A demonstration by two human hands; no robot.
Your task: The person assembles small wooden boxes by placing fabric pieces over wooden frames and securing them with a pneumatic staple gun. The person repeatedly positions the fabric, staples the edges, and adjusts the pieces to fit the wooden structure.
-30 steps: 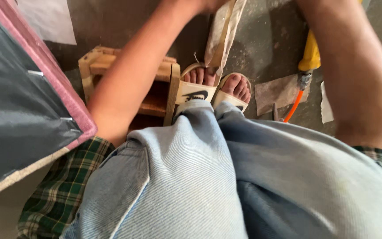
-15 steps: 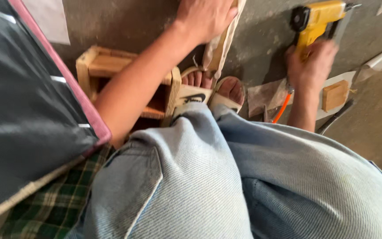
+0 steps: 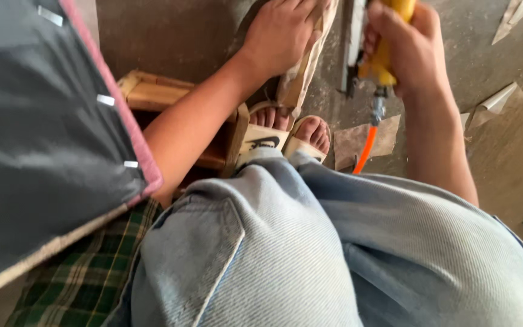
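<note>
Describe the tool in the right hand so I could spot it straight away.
Start at the pale denim knees and look up past the sandalled feet. The right hand grips a yellow power tool, the only thing trailing an orange hose.

A dusty concrete floor (image 3: 183, 42) carries everything: a small wooden crate (image 3: 152, 97) at nine o'clock, a paper scrap (image 3: 388, 136) at centre, and what may be cardboard offcuts (image 3: 494, 103) at three o'clock.

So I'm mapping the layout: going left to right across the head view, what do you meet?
Dark padded panel → small wooden stool → left hand → yellow air stapler in right hand → paper scrap.
</note>
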